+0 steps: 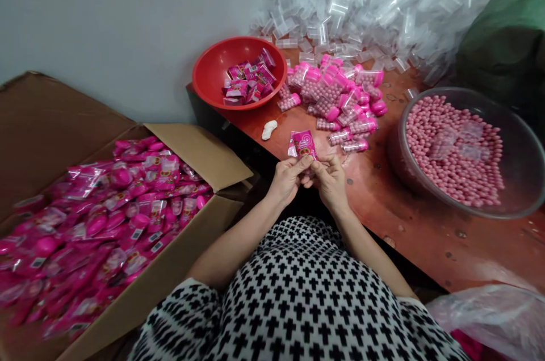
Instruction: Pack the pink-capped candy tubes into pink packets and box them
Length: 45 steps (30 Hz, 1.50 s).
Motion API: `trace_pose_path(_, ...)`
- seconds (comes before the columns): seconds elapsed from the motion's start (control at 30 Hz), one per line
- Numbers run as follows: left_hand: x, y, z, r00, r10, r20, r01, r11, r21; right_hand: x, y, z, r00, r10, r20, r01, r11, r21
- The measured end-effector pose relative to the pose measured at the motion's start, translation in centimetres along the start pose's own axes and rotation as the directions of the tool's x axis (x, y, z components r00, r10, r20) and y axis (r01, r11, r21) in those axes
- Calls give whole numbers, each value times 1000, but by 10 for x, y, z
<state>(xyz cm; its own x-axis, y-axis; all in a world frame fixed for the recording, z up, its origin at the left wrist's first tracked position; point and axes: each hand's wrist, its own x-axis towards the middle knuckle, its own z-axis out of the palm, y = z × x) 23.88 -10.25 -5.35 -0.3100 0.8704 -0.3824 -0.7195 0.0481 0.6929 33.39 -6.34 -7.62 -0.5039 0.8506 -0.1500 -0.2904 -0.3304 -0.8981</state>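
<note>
Both hands meet at the table's near edge, pinching the lower end of a small pink printed packet (305, 141). My left hand (286, 180) is closed on its left side, thumb on top. From the right, my right hand (330, 182) grips the same end, its thumb close to the other. The fingers hide the packet's bottom part, so I cannot tell whether it is open. Just beyond the hands lies a pile of clear tubes with pink caps (330, 88), filled with pink beads. A crumpled white scrap (269, 130) rests left of the packet.
A red bowl (208, 74) of pink packets stands at the table's left corner. Further back are heaped clear empty tubes (340, 3). On the right, a tub (398, 148) contains pink beads. At lower left, a cardboard box (193, 145) is full of filled pink packets.
</note>
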Motion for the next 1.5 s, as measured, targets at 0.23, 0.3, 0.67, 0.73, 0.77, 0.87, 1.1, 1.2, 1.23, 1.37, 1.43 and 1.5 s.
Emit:
trace_pose_path(0.23,0,6,-9,998,14,-64,-17,998,-54,-6,1,-10,993,34,110,-33,999,-12)
trace_pose_path(0.3,-4,3,-10,998,-28,-54,24,998,-65,-6,2,-10,999,23,44,-23,1000,-9)
trace_pose_path(0.67,-32,32,-36,966,158,-205,-177,981,-79,6,8,54,972,46,229,-29,997,-76)
trace_pose_path(0.73,-48,52,-51,898,316,-307,-347,937,-49,6,7,66,942,78,328,-50,994,-92)
trace_pose_path(0.77,-55,63,-60,829,422,-367,-467,884,-37,5,5,68,930,93,356,-60,993,-102)
trace_pose_path(0.87,-66,85,-81,562,648,-514,-746,665,24,2,1,56,937,115,329,-76,989,-129)
trace_pose_path(1.1,17,34,-67,736,668,112,-490,412,768,2,-6,-2,996,71,60,-56,973,-225)
trace_pose_path(1.2,57,9,-58,752,555,355,-436,17,900,2,-9,-11,997,62,34,-51,966,-254)
trace_pose_path(1.23,66,4,-57,759,531,377,-413,-55,909,3,-10,-12,997,65,30,-56,964,-259)
trace_pose_path(1.37,78,-7,-63,731,557,394,-400,-119,909,6,-11,-16,996,81,28,-71,961,-267)
trace_pose_path(1.43,78,-10,-68,693,593,409,-436,-107,894,10,-10,-17,997,73,37,-59,954,-293)
trace_pose_path(1.5,78,-12,-70,655,630,418,-473,-89,876,18,-8,-16,999,25,34,-12,943,-332)
